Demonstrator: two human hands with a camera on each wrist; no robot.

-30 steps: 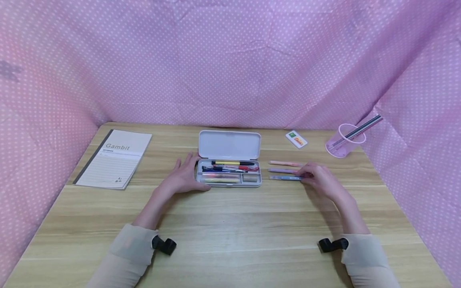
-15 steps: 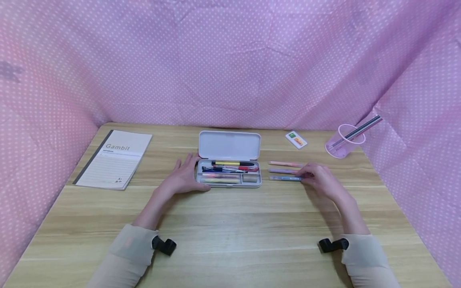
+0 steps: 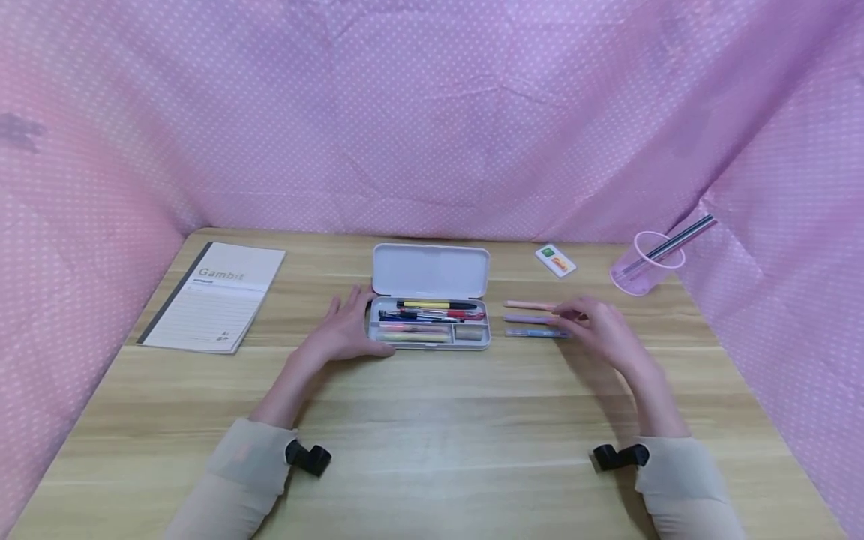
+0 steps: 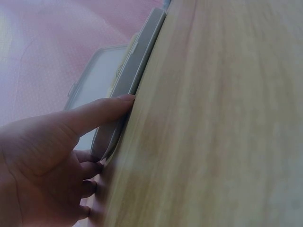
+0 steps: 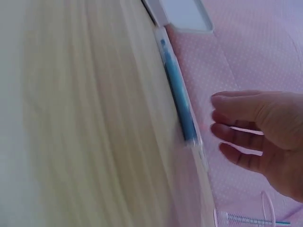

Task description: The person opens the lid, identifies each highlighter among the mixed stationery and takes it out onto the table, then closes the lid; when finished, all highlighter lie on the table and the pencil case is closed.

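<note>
My left hand (image 3: 340,330) holds the left end of a pale pencil case (image 3: 432,347), its thumb against the front wall and its fingers round the side. The case lies with its lid up; inside are several pens and a grey eraser (image 3: 469,332). In the left wrist view the thumb presses the case front (image 4: 142,52). My right hand (image 3: 604,330) hovers over the right ends of three pens: pink (image 3: 526,304), purple (image 3: 526,319) and blue (image 3: 533,332). The right wrist view shows its fingers loosely bent, with nothing between them, apart from the blue pen (image 5: 180,99).
A notebook (image 3: 216,300) lies at the left of the wooden table (image 3: 418,435). Behind the pens is a small white block with a coloured label (image 3: 556,260). At the right back a pink cup (image 3: 631,279) holds pencils (image 3: 682,240). Pink dotted cloth (image 3: 432,120) hangs behind.
My right hand has lifted slightly away from the blue pen and shifted back towards the pink and purple pens, its finger and thumb parting. My left hand and the case have stayed put.
</note>
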